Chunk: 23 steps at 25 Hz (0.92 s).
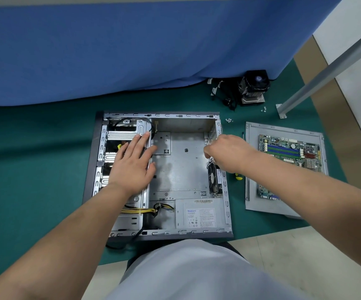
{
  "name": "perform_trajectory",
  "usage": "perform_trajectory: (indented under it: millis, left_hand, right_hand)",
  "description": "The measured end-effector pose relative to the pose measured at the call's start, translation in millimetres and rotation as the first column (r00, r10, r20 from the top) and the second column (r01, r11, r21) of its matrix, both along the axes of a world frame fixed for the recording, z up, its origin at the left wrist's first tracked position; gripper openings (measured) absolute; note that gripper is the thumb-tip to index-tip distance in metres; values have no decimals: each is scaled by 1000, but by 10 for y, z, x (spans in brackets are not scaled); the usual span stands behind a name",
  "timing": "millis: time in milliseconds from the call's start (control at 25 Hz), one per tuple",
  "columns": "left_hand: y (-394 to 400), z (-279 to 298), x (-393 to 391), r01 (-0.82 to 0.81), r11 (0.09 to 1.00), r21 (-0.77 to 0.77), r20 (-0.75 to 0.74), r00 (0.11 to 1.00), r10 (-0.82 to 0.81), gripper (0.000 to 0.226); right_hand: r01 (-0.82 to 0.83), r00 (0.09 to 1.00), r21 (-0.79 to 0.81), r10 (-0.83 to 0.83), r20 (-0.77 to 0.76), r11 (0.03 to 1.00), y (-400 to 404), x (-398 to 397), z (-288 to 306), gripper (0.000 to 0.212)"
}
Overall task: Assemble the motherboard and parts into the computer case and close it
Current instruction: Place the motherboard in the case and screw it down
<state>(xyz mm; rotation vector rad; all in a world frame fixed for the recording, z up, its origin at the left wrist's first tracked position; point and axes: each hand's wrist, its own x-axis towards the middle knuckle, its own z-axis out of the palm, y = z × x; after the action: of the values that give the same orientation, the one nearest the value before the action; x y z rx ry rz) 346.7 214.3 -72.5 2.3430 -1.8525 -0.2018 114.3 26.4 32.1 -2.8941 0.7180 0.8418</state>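
Note:
An open grey computer case point(183, 169) lies on its side on the green mat, its motherboard bay bare. My left hand point(133, 161) lies flat, fingers straight, on the drive cage at the case's left side. My right hand point(227, 153) is at the case's rear wall, above the black rear fan point(213, 177), with fingers curled; what they hold is hidden. The green motherboard point(287, 156) rests on the detached grey side panel point(253, 191) to the right of the case. The power supply point(199, 213) sits in the case's near right corner.
A CPU cooler point(254, 87) with black cables lies at the back right by the blue cloth. Small screws point(229, 120) are scattered behind the panel. A yellow-handled tool point(238, 176) lies between case and panel. A metal post point(326, 70) slants at right.

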Motion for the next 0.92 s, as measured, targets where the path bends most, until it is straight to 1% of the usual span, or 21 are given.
perform_trajectory:
  millis: [200,320,480,640,720,840,920]
  left_hand:
    - [1,-13,6,-4,1000,-8,3,1000,4,52]
    - [-1,-18,9,-4,1000,-8,-2,1000,4,51]
    - [-5,-21,-1,-6,1000,4,-1,1000,6,52]
    - [-9,-27,-5,-4,1000,8,-2,1000,4,51]
    - [-10,-28,-8,-3,1000,7,-2,1000,3,51]
    - [-7,-13,-5,-3,1000,12,0,1000,3,51]
    - [-12,5,-3,-4,1000,17,-8,1000,4,51]
  right_hand:
    - [203,979,-108,-199,45,973,265,-5,-24,29]
    - [231,972,-136,-221,80,964,373,-65,-23,30]
    - [277,953,-37,-270,135,960,360,-134,-11,30]
    - [377,904,68,-383,192,924,320,-179,-20,34]
    - [396,891,89,-406,204,914,345,-189,-32,33]
    - [410,892,106,-423,160,906,337,-141,-23,27]
    - [396,898,91,-406,172,914,330,-127,-28,26]
